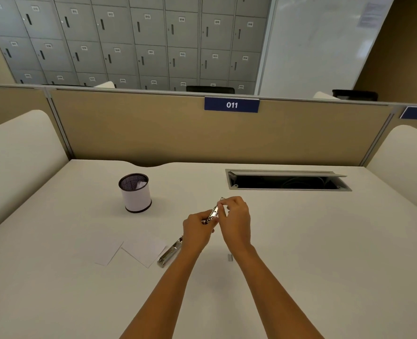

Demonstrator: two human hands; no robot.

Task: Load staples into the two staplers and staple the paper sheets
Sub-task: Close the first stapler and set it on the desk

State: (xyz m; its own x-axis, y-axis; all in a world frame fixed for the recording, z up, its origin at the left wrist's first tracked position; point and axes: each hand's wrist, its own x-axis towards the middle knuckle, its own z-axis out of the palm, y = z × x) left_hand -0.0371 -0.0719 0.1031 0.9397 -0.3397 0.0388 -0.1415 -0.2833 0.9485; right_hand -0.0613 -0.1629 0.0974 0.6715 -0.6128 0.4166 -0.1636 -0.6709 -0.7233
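Note:
A small metal stapler [213, 213] is lifted above the desk between both hands. My left hand [197, 231] grips its lower end. My right hand [235, 220] pinches its upper end with the fingertips. Whether its tray is open is hidden by the fingers. A second metal stapler [169, 253] lies on the desk just left of my left wrist. Two white paper sheets [142, 250] lie flat to its left, the other sheet [107, 250] further left. A small strip of staples [230, 257] lies on the desk beside my right forearm.
A black mesh pen cup [135, 193] with a white band stands at the back left. An open cable tray [288, 182] is sunk into the white desk [324, 241] at the back right. A tan partition [153, 133] closes the far edge.

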